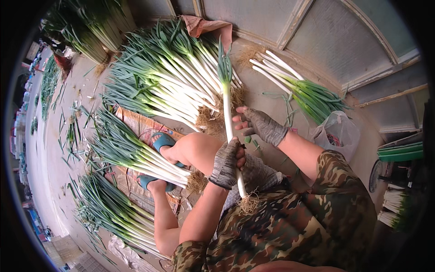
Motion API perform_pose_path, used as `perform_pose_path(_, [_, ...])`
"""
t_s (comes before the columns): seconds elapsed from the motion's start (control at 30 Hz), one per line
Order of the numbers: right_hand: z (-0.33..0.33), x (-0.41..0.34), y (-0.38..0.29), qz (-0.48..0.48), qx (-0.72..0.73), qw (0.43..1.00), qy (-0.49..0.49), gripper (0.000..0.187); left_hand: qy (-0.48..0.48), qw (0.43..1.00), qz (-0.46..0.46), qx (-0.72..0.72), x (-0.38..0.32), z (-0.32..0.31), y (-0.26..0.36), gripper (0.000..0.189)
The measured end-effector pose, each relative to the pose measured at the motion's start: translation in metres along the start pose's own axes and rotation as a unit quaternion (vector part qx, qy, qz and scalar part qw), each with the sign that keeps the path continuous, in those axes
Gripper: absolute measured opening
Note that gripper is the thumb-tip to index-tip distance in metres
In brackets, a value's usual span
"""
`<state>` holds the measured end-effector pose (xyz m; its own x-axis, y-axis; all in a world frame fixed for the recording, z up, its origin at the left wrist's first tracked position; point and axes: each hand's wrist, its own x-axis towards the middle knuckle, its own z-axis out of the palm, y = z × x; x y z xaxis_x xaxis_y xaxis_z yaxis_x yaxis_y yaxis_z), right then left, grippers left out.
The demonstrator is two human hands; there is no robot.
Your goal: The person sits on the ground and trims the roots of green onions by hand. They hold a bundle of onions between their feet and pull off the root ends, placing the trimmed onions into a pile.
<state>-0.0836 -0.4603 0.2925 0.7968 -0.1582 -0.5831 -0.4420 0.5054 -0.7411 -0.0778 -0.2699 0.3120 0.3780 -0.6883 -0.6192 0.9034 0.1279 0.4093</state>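
Note:
My left hand, in a grey knit glove with bare fingertips, grips the white shank of a single long green onion. Its rooty end hangs over my shirt and its green leaves point away from me. Beside the stalk, my right hand is gloved the same way, its fingers apart and holding nothing. Past my knee lies a large pile of green onions, roots towards me. A smaller bunch of green onions lies between my sandalled feet, and another bunch rests to the left of my leg.
A flattened printed sack lies under my feet. Several green onions lie by the framed panel wall, near a clear plastic bag. Upright bundles stand at the far left. Leaf scraps litter the floor.

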Motion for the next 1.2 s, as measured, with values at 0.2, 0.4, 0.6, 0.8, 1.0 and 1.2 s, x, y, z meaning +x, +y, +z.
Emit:
perform_pose_path(0.2, [0.100,0.025,-0.035,-0.082,-0.018,0.993,-0.084,0.023,-0.005,0.989,0.145,0.038,-0.032,0.008,-0.001,0.032])
perform_pose_path(0.4, [0.128,0.027,-0.090,-0.177,-0.070,0.957,-0.221,0.042,-0.082,0.887,0.254,0.377,-0.013,-0.023,-0.103,0.032])
perform_pose_path(0.6, [0.083,-0.025,-0.083,-0.164,-0.122,0.930,-0.304,0.055,0.002,0.856,0.442,0.270,-0.066,-0.019,0.027,0.048])
perform_pose_path(0.8, [0.065,-0.086,-0.023,-0.083,-0.198,0.944,-0.251,0.041,0.029,0.908,0.416,-0.043,-0.068,-0.053,0.170,0.038])
perform_pose_path(1.0, [0.040,-0.090,-0.004,-0.099,-0.364,0.912,-0.163,0.039,0.031,0.924,0.353,-0.146,-0.048,-0.082,0.136,0.022])
perform_pose_path(1.2, [0.026,-0.090,0.006,-0.094,-0.357,0.917,-0.153,0.045,0.071,0.901,0.396,-0.162,-0.035,-0.087,0.118,0.024])
